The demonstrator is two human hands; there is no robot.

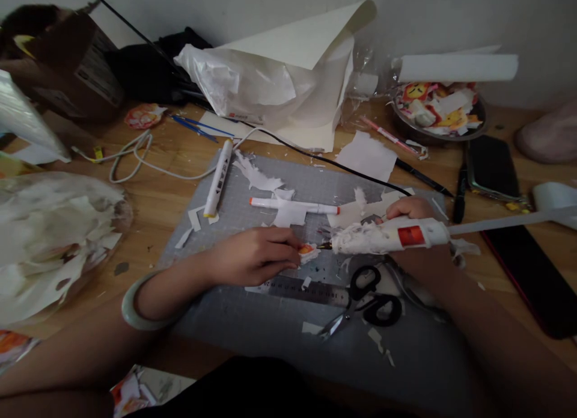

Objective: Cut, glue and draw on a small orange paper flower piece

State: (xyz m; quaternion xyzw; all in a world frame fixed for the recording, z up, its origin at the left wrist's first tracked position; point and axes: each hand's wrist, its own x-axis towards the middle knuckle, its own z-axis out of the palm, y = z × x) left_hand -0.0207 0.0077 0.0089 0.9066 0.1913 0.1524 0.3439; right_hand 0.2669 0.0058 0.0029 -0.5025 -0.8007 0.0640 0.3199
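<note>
glue gun (pixel 383 236), white with a red label, sits in the right hand (pixel 412 209), whose grip is closed round it, though the gun's body hides part of the fingers. it is held over the middle of a grey cutting mat (pixel 279 322), which lies toward the near edge of the table (pixel 166 207). a pale glue stick (pixel 509 221) juts from its rear, and its dark nozzle (pixel 325 246) points left, close to a small orange-and-white piece (pixel 308 249).

the left hand (pixel 259 255) has a narrow grip, fingertips pinching that piece by its left end; a pale bracelet (pixel 130 307) rings the wrist. between the hands and the mat's near edge lie a steel ruler (pixel 306 290) and black-handled scissors (pixel 353 310), the scissors overlapping the ruler's right end.

a marker with orange ends (pixel 293 205) rests across white paper scraps toward the mat's far edge. another with yellow ends (pixel 219 177) slants at the mat's far left corner. by the table's far edge stand a crumpled clear bag (pixel 265 87) and, to its right, a metal bowl (pixel 439 136) full of coloured scraps. a dark phone (pixel 532 279) lies beyond the mat's right edge.
</note>
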